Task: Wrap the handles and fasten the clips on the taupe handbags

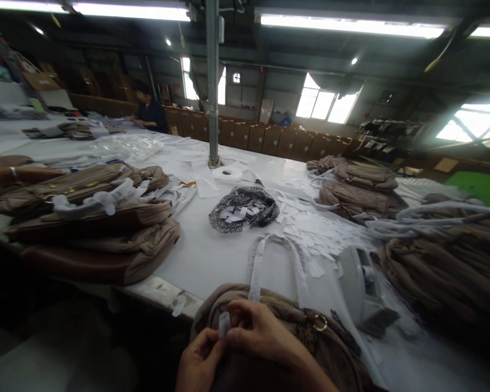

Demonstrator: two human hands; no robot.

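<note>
Along the left edge of the counter [212, 256] lies a stack [93, 228] of brown bags, flat on one another, with white wrapping bunched on top. At the near edge my left hand [198, 362] and right hand [261, 332] are together, fingertips of both pinched on a small white strip [224, 325]. The strip stands up between them, right over the bag [335, 348] that lies under my hands. That bag hangs partly over the near edge, and its white-wrapped handles [298, 267] reach out onto the counter. Beyond them, mid-counter, a patterned cloth bowl [265, 215] holds loose white paper scraps [239, 211], and more scraps litter the counter to its right. A white tape dispenser [361, 288] sits just right of the handles. A pile [441, 272] of tan bags fills the right edge.
</note>
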